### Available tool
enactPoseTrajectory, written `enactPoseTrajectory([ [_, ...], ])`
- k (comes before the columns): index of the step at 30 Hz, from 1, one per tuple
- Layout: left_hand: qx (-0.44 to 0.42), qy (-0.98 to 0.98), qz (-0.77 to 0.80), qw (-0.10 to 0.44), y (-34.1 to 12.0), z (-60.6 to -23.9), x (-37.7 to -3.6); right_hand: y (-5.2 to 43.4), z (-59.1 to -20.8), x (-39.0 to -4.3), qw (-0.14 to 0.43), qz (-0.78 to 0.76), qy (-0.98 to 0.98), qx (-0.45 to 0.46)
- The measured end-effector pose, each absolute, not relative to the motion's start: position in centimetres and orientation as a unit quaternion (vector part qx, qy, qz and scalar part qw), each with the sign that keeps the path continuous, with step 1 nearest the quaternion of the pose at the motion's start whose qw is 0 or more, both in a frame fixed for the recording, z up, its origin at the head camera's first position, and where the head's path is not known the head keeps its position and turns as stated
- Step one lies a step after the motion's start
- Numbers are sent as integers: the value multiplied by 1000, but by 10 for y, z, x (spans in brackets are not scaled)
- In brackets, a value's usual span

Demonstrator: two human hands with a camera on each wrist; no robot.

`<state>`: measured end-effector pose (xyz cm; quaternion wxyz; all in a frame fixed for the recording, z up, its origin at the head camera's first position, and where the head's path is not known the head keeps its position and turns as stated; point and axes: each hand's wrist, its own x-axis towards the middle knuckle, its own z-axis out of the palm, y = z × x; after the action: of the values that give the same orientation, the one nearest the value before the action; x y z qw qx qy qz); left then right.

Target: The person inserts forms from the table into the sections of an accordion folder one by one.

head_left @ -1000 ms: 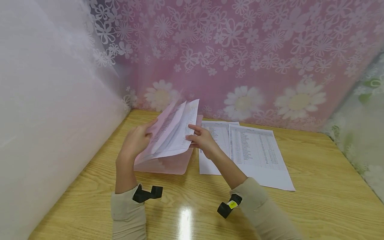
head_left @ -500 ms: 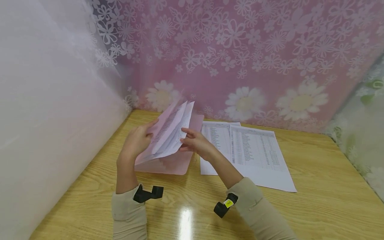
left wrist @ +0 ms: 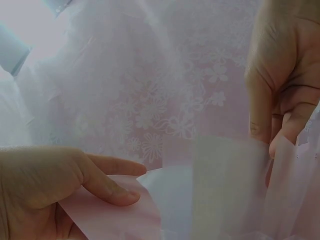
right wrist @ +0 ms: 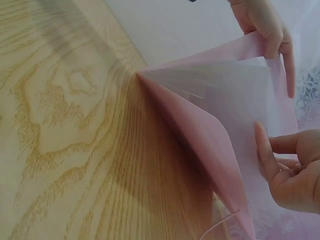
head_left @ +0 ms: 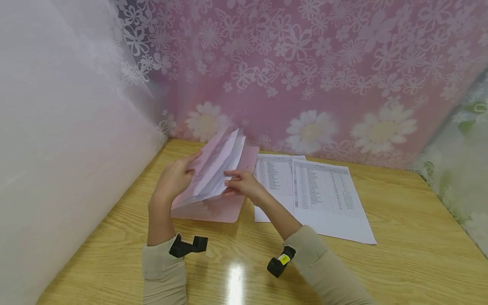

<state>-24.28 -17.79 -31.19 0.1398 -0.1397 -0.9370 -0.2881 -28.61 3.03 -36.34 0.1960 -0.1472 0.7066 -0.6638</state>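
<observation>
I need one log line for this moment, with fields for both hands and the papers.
left hand: holds pink folder cover open | right hand: pinches printed sheet in folder | two loose sheets: flat on table

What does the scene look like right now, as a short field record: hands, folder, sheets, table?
left hand: holds up the front flap of the pink folder
right hand: pinches the printed sheets standing in the open folder
folder: open, its back flap lying on the wooden table
loose sheets: two printed pages, overlapping, flat on the table to the right of the folder
backdrop: pink floral curtain
</observation>
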Motion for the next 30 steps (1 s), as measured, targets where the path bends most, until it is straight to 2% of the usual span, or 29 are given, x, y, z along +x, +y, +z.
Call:
enactPoseTrajectory([
  [11, -145, -938, -284, 140, -179, -311, -242, 13, -369, -284, 152, -623, 756, -130],
  [25, -147, -935, -288, 144, -180, -312, -241, 22, -365, -279, 158, -641, 739, -135],
  [30, -142, -935, -295, 137, -180, -311, -241, 35, -363, -276, 113, -661, 722, -168],
])
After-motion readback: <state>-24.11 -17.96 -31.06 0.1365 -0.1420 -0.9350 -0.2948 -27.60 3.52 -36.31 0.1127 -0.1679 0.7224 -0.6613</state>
